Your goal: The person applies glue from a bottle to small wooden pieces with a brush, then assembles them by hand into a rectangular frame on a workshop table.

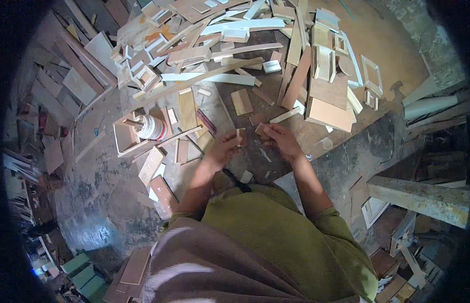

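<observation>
Over the near part of the worktable, my left hand (225, 147) is closed on a small wood block (240, 137) with a pale edge. My right hand (281, 141) pinches a small brown wood piece (260, 129) between thumb and fingertips. The two pieces are held apart, with a narrow gap between them. Just beyond my right fingertips lies another small brown wood piece (256, 119). A pale thin strip (286, 115) rests close to it. Left of my left hand is a dark reddish strip (206, 121).
Wood offcuts and white strips cover the far side of the worktable (391, 55). On the left, a white tub (153, 128) stands in an open wooden box (125, 144). Stacked boards (332, 117) lie at right. A concrete ledge (419, 197) juts in at lower right.
</observation>
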`<state>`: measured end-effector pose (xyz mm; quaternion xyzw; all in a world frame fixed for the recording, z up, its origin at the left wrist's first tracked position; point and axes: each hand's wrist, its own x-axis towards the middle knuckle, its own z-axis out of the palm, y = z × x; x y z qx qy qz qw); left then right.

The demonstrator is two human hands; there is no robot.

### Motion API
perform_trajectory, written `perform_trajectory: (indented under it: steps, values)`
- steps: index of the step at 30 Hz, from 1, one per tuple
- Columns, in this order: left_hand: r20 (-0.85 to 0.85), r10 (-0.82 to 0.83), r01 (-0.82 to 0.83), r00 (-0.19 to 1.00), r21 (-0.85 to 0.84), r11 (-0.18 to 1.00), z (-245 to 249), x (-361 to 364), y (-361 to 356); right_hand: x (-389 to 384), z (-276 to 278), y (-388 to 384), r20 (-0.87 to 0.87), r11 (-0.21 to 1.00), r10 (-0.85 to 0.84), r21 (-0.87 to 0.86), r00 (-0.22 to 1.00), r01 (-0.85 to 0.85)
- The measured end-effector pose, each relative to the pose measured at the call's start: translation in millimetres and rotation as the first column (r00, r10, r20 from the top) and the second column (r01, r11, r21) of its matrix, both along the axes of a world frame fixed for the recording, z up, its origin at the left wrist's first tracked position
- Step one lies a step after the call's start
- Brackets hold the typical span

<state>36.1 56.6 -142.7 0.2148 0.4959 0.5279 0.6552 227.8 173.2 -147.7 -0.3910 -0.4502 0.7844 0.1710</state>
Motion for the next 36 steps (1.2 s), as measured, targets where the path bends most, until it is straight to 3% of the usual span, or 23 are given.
perform_trajectory:
  steps: [1, 2, 3, 4, 7, 10, 13, 16, 18, 19, 22, 25, 31, 36]
  values:
    - [-0.173, 0.006, -0.006, 0.985, 0.000, 1.000, 4, 2, 1, 0, -2, 2, 0.042, 0.996, 0.018, 0.083, 0.999, -0.022]
    - [-0.484, 0.054, -0.011, 0.873, 0.090, 0.996, 6, 4, 2, 3, -4, 3, 0.046, 0.998, 0.014, 0.067, 0.999, -0.017]
    - [-0.736, 0.122, 0.012, 0.665, 0.175, 0.985, 7, 6, 2, 3, 5, 4, 0.051, 0.999, 0.011, 0.050, 0.999, -0.014]
    - [-0.900, 0.203, 0.061, 0.385, 0.245, 0.968, 9, 7, 2, 3, 12, 4, 0.055, 0.999, 0.009, 0.034, 0.998, -0.011]
    - [-0.929, 0.271, 0.130, 0.251, 0.309, 0.942, 14, 6, 1, 4, 18, 4, 0.050, 0.998, -0.013, 0.055, 0.999, 0.011]
    - [-0.969, 0.207, 0.123, 0.134, 0.224, 0.967, 9, 7, 2, 3, 12, 5, 0.059, 0.996, -0.001, 0.088, 0.998, -0.004]
    - [-0.907, 0.184, 0.135, 0.378, 0.251, 0.959, 1, 3, 3, 4, 11, 4, -0.008, 0.999, 0.029, 0.043, 1.000, -0.028]
    - [-0.511, 0.098, -0.043, 0.854, 0.120, 0.992, 12, 9, -1, 4, 10, 5, 0.040, 0.996, 0.073, 0.047, 0.997, -0.075]
    - [-0.301, 0.090, -0.064, 0.949, 0.094, 0.993, 12, 9, 0, 4, 14, 4, 0.048, 0.997, 0.061, 0.038, 0.997, -0.063]
    - [-0.190, 0.086, -0.071, 0.978, 0.081, 0.994, 12, 8, 1, 4, 17, 3, 0.052, 0.998, 0.054, 0.034, 0.997, -0.056]
    - [-0.122, -0.005, -0.002, 0.992, -0.051, 0.999, 6, 1, 1, 6, 13, 4, 0.010, 0.997, 0.066, 0.031, 0.998, -0.067]
    - [0.104, 0.094, -0.085, 0.990, -0.090, 0.992, 3, 2, 0, 6, 12, 5, 0.028, 0.994, 0.050, 0.098, 0.998, -0.053]
    - [0.191, 0.052, -0.044, 0.980, -0.047, 0.998, -4, 0, -1, 5, 20, 6, -0.019, 0.994, 0.002, -0.109, 1.000, -0.005]
    - [0.157, 0.046, -0.028, 0.987, -0.118, 0.993, -1, -2, -1, 7, 20, 11, -0.083, 0.981, 0.009, -0.190, 0.997, -0.025]
